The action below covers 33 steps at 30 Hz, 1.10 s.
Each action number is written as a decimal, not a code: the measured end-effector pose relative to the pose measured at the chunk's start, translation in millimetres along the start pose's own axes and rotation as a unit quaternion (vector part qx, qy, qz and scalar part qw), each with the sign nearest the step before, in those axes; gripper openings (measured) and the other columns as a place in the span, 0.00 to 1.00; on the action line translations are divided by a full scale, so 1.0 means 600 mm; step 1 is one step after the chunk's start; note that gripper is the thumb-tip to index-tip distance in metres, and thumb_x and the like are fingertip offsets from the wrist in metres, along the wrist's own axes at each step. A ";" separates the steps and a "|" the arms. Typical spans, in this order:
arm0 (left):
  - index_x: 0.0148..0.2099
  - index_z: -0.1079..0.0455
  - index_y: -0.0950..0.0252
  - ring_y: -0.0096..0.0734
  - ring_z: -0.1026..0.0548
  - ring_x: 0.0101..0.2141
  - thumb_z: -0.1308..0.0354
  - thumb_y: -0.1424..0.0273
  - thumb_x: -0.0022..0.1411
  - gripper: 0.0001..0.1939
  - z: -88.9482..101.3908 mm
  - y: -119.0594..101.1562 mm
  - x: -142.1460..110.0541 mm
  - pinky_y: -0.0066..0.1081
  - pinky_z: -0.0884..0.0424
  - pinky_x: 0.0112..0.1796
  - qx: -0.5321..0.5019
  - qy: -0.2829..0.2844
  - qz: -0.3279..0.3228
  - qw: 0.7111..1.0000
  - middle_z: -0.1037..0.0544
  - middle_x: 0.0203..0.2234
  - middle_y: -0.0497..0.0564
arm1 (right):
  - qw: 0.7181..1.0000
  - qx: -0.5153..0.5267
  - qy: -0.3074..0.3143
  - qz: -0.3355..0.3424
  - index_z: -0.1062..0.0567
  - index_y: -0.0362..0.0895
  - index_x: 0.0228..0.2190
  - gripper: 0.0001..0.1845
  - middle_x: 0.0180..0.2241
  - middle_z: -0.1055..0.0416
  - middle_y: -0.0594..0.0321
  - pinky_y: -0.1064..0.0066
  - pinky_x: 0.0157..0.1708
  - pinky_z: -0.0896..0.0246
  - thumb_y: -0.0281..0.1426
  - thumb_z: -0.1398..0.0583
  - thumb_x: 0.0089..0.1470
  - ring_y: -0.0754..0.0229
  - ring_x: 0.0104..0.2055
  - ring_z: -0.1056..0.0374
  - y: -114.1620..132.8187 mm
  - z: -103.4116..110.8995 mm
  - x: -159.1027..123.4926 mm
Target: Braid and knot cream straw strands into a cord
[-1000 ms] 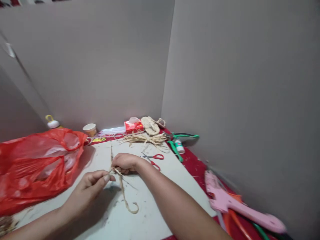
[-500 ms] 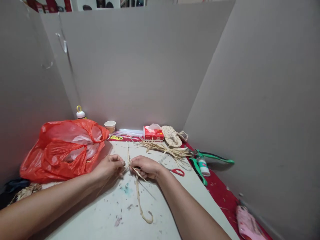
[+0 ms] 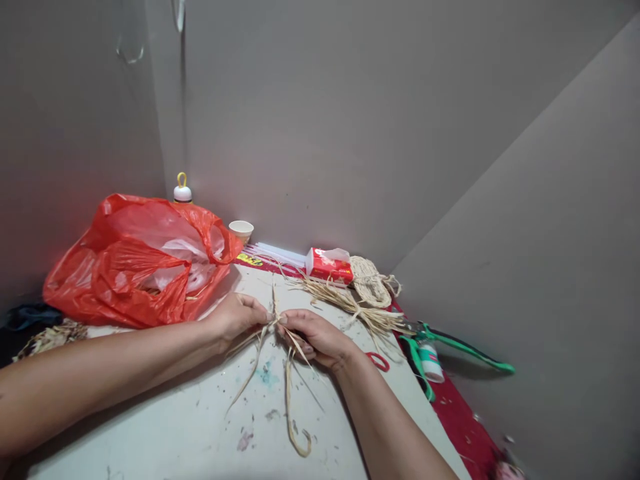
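A thin braid of straw (image 3: 275,299) runs away from me over the white board (image 3: 200,427). At its near end, my left hand (image 3: 241,321) pinches pale straw strands from the left side. My right hand (image 3: 314,335) grips more strands from the right, thumb and forefinger at the braid's end. Loose strands (image 3: 249,380) hang between the hands, and a longer one with a curled tip (image 3: 291,417) trails toward me below the right hand. The right hand's lower fingers are partly hidden.
A red plastic bag (image 3: 120,280) lies left. Behind are a paper cup (image 3: 241,230), a tissue pack (image 3: 327,267), a coiled straw piece (image 3: 370,281) and a straw bundle (image 3: 345,300). Red-handled scissors (image 3: 379,362), green-handled cutters (image 3: 465,348) and a white bottle (image 3: 431,363) sit right. Grey panels (image 3: 325,133) stand around.
The view has tilted and turned, so things appear shifted. Both hands stay at the braid's end; a loose strand now hangs free between them, and the scissors are more covered by the right wrist.
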State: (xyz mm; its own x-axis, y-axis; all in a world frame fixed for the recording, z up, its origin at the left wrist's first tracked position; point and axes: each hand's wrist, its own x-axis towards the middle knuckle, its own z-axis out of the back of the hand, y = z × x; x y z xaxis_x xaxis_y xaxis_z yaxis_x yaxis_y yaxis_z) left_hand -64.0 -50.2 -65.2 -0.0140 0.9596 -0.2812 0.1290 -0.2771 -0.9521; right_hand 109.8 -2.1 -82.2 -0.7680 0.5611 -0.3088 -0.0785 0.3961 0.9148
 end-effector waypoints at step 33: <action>0.25 0.39 0.67 0.26 0.28 0.18 0.38 0.73 0.44 0.10 -0.004 0.010 0.016 0.24 0.36 0.19 0.037 0.122 0.094 0.987 0.25 0.19 0.50 | 1.000 -0.008 -0.014 -0.019 0.33 0.40 0.23 0.11 0.11 0.47 0.75 0.81 0.09 0.67 0.36 0.40 0.48 0.75 0.10 0.60 0.002 -0.003 -0.004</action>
State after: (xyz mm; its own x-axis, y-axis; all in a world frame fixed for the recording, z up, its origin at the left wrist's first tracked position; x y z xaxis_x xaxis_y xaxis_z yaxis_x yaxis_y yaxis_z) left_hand -60.8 -42.7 -73.5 0.2433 0.8715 -0.4258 0.0337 -0.4463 -0.8943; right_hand 110.5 -4.2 -80.2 -0.7457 0.5671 -0.3498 -0.1170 0.4054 0.9066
